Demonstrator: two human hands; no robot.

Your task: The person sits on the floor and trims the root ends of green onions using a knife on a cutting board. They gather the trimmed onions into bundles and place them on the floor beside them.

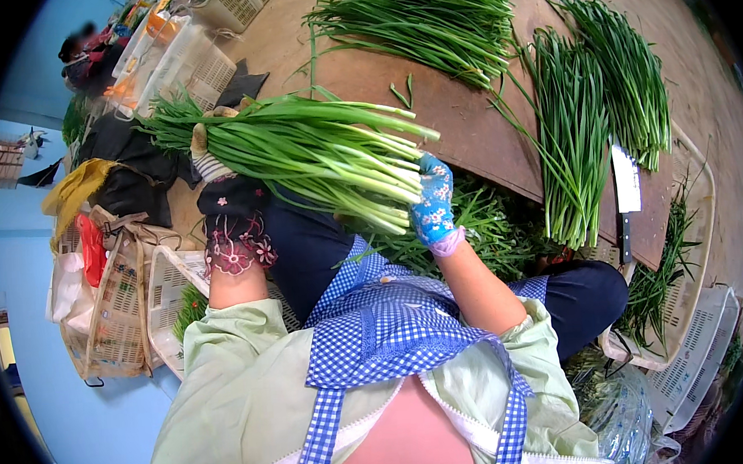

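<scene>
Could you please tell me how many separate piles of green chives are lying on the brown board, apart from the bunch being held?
3: one pile at the board's far middle, one running down beside the knife, and one at the far right. Loose trimmings below the board's edge may hide more.

Cleaver on wooden board; loose chive piles; white baskets.

You get bright, even daylight with soft shadows; glare whitens the wooden board at its far edge, where straight lines bend.
</scene>
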